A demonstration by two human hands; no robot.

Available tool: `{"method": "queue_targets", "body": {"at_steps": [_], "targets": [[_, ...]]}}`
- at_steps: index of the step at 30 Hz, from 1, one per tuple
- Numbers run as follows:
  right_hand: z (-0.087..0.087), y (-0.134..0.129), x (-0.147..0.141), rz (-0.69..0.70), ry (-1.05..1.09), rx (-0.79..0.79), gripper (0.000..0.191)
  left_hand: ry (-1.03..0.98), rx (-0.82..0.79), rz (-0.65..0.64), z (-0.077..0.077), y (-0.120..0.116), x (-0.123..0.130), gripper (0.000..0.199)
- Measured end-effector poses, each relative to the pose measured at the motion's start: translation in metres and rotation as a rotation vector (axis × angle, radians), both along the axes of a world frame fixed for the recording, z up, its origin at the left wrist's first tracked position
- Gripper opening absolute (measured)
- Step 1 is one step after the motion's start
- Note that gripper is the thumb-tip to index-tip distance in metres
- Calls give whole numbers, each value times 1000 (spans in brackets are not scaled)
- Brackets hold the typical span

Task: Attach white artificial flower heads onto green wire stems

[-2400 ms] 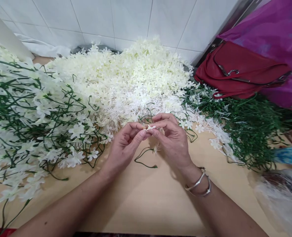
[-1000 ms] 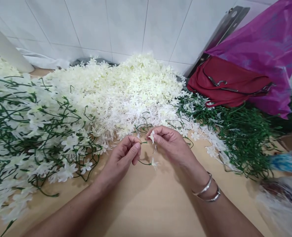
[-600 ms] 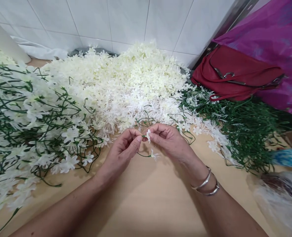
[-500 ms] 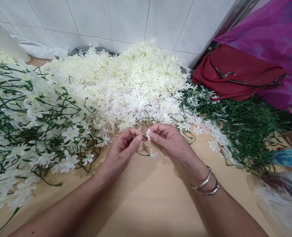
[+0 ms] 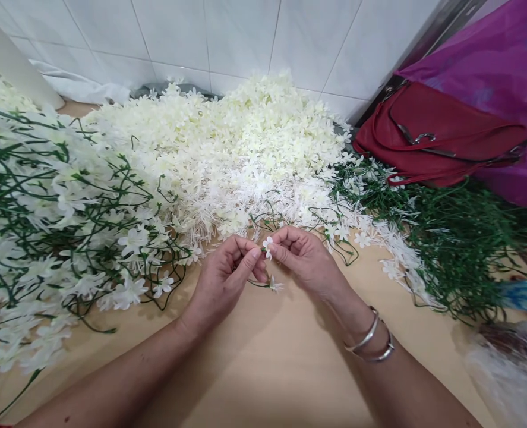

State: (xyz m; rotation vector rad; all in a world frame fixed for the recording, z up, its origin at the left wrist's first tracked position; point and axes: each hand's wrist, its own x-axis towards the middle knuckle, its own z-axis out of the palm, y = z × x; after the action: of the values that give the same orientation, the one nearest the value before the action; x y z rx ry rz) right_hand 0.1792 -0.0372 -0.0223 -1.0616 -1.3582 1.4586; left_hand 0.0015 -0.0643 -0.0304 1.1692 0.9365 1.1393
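Between my fingertips, just above the table [image 5: 263, 362], is a small white artificial flower [image 5: 268, 245]. My left hand [image 5: 231, 270] is closed, thumb against forefinger, on the green stem right beside the blossom; most of that stem is hidden by the fingers. My right hand [image 5: 305, 258] pinches the blossom from the other side, and two silver bangles [image 5: 372, 339] circle its wrist. Below the fingers a second white flower [image 5: 275, 285] hangs on a green stem that runs back to my left hand.
A big heap of loose white blossoms [image 5: 227, 142] lies against the tiled wall [image 5: 245, 35]. Finished-looking flower sprays [image 5: 76, 226] crowd the left. On the right are green stems [image 5: 463, 244], a red handbag [image 5: 441, 134], a purple bag [image 5: 490, 65] and a clear plastic bag [image 5: 508, 368].
The blossom has turned to show more of its petals, and the fingers have closed in around it. The hanging flower sits slightly lower. The whole view has shifted a little.
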Motion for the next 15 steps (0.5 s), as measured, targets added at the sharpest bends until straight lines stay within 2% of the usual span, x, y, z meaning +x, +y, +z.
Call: {"method": "queue_targets", "body": {"at_steps": [9, 15], "targets": [[-6, -3, -7, -50, 31, -10, 30, -32, -42, 48, -3, -1, 2, 26], [-8, -4, -12, -29, 101, -45, 28, -74, -55, 47, -1, 2, 2, 31]]}}
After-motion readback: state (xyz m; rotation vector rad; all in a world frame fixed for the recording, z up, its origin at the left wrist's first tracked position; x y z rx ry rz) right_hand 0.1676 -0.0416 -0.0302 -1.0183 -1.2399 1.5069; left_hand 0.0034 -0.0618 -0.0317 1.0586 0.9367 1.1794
